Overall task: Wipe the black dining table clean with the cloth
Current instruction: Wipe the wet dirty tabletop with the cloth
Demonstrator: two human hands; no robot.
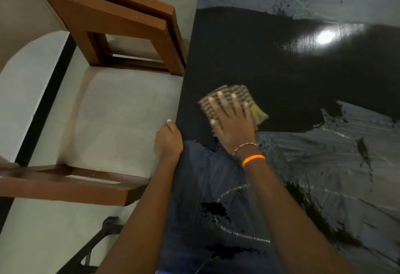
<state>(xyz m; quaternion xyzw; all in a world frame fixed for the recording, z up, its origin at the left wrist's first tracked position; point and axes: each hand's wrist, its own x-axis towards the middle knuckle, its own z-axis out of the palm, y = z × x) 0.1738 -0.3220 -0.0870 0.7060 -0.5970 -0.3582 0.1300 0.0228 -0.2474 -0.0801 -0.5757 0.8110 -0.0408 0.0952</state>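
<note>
The glossy black dining table (281, 74) fills the right half of the view, with wet streaks and smears across its near and far parts. A yellow-green patterned cloth (233, 94) lies flat on it near the left edge. My right hand (231, 122) presses on the cloth with fingers spread and straight; an orange band and a bracelet sit on that wrist. My left hand (168, 141) is at the table's left edge with fingers curled over the rim.
Two brown wooden chairs stand left of the table, one at the far left (121, 25) and one nearer (71, 183). Pale floor tiles (104, 111) lie between them. A dark metal frame (101, 237) shows at the bottom left.
</note>
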